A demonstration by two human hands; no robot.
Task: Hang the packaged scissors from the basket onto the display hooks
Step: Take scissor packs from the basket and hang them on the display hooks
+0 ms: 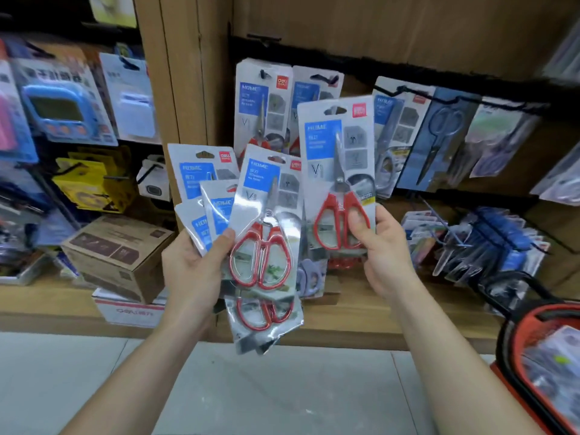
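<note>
The pack [337, 171] I must hang next is in my right hand [381, 246], upright in front of the display and a little below the hooks [265, 73]. The thumb presses on the red handles and the fingers curl behind the lower edge, so this hand is clamped on it. Its hang hole [335, 110] at the top is free. I judge the first risk is here: I grip far from the hole, so the card can bend or swing, and the hook tip can miss the hole or tear it. The hooks above already carry hung packs [260, 108] of the same kind, and coming in at an angle may knock one loose. My left hand [194, 268] grips a fan [263, 233] of several more packs with the thumb on top. They are spread loosely and some sit lower than others, so one can slide out to the floor [282, 387] while I look at the hook. The basket [552, 309] is low, just beside my right forearm, and a wide arm movement may bump it.
</note>
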